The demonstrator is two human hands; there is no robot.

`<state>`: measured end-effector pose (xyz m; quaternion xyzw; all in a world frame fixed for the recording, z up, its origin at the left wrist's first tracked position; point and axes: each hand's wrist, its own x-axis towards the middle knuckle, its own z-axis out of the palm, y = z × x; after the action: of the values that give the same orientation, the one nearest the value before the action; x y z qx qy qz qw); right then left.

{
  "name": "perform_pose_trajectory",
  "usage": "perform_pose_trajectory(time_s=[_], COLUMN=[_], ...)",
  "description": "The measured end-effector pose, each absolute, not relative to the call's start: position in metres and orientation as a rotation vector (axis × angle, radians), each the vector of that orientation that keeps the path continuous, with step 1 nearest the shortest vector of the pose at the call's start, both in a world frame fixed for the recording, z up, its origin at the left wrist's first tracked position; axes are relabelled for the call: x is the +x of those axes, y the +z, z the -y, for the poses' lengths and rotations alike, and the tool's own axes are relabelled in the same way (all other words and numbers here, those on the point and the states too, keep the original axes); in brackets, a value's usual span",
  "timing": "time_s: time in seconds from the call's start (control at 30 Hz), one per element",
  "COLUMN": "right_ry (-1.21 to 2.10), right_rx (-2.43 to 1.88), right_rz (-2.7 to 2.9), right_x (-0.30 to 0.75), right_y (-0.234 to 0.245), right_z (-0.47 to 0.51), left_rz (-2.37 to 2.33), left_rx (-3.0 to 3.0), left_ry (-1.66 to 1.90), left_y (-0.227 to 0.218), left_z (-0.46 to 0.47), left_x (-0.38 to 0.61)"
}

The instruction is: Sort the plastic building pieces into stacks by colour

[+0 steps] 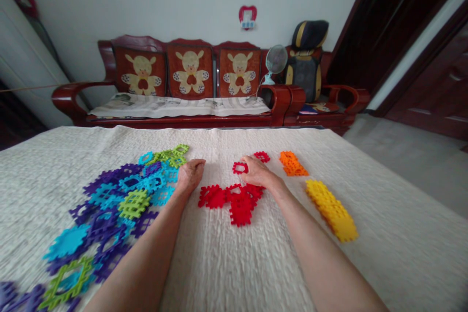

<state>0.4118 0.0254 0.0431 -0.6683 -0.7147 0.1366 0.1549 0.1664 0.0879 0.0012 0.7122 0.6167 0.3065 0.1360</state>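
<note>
My right hand (258, 171) pinches a red interlocking plastic piece (240, 171), a small notched frame with an open middle. Just beyond that hand lies another red piece (262, 156). Nearer to me, several red pieces (241, 207) overlap in a loose cluster on the cloth. My left hand (190, 174) is closed beside the right edge of a mixed heap; its fingers are curled, and anything inside them is hidden. Purple pieces (100, 224), blue pieces (69, 242) and green pieces (134, 204) make up that heap.
To the right are a group of orange pieces (292, 164) and an overlapping row of yellow pieces (331, 209). A pale textured cloth (395, 234) covers the table. Past its far edge stands a wooden sofa (175, 121) with bear cushions, and a small fan (276, 60).
</note>
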Motion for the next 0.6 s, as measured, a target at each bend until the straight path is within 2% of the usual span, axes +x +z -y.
perform_pose_trajectory(time_s=[0.33,0.6], right_ry=[0.078,0.066], right_rx=[-2.226,-2.031], right_rz=[1.824,1.761], right_x=[0.377,0.392], right_y=[0.036,0.035], right_z=[-0.024,-0.036], left_rz=[-1.782,-1.78], left_rx=[2.089,2.068], left_ry=[0.87,0.877], left_y=[0.0,0.002], left_z=[-0.089,-0.087], left_x=[0.166,0.166])
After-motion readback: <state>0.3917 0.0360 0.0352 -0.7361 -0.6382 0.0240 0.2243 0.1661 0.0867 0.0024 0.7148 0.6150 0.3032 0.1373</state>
